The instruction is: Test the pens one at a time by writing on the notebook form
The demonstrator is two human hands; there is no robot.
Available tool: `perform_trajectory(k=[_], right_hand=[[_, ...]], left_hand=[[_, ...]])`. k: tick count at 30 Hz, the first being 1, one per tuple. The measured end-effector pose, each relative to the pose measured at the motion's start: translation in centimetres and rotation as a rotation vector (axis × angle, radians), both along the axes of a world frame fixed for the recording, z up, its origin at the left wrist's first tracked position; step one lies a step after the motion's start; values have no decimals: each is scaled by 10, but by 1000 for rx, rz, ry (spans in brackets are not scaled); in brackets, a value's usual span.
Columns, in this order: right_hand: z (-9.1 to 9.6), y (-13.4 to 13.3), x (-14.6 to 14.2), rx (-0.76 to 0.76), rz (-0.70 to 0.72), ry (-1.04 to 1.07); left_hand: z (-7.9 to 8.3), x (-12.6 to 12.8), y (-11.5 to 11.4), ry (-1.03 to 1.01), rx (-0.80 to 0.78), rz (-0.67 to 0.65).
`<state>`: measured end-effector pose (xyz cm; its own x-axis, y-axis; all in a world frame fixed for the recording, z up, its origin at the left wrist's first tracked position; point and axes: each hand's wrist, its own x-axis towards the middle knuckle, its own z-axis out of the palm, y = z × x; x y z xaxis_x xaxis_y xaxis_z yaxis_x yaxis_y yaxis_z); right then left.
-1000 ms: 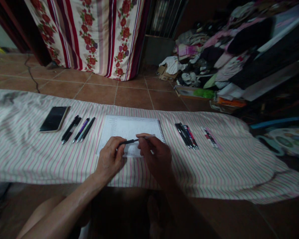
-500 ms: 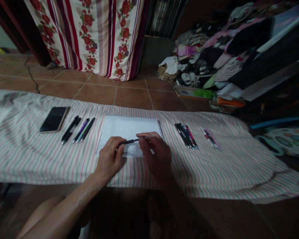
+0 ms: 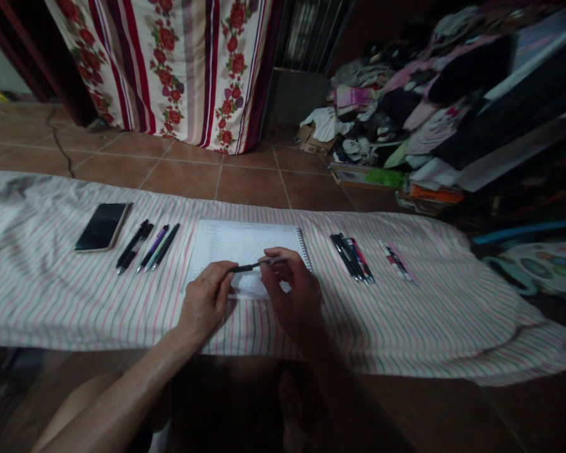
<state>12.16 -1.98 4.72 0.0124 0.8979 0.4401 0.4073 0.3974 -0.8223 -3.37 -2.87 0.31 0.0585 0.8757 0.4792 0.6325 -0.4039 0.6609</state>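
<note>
A dark pen spans the gap between my hands, above the lower part of a spiral notebook whose page carries faint writing. My left hand pinches the thicker dark end between thumb and fingers. At the thinner end, my right hand is closed, with a greyish slim part running along its fingers; whether this is a separate piece I cannot tell. Left of the notebook lies a group of pens beside darker pens. More pens lie to its right.
A phone rests on the striped cloth at the left. Slim pink-and-white items lie farther right. Beyond the cloth are a tiled floor, a floral curtain and a heap of clothes.
My right fingers have shifted slightly and loosened a little around their end of the pen. My left hand has moved slightly left; the laid-out things stay put.
</note>
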Motion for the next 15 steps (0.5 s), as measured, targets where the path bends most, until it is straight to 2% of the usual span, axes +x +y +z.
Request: perform_trajectory(k=[9, 15], right_hand=[[3, -1, 1, 29, -11, -102], [4, 0, 1, 17, -1, -99]], left_hand=[[3, 1, 1, -74, -34, 3], [5, 1, 2, -94, -53, -25]])
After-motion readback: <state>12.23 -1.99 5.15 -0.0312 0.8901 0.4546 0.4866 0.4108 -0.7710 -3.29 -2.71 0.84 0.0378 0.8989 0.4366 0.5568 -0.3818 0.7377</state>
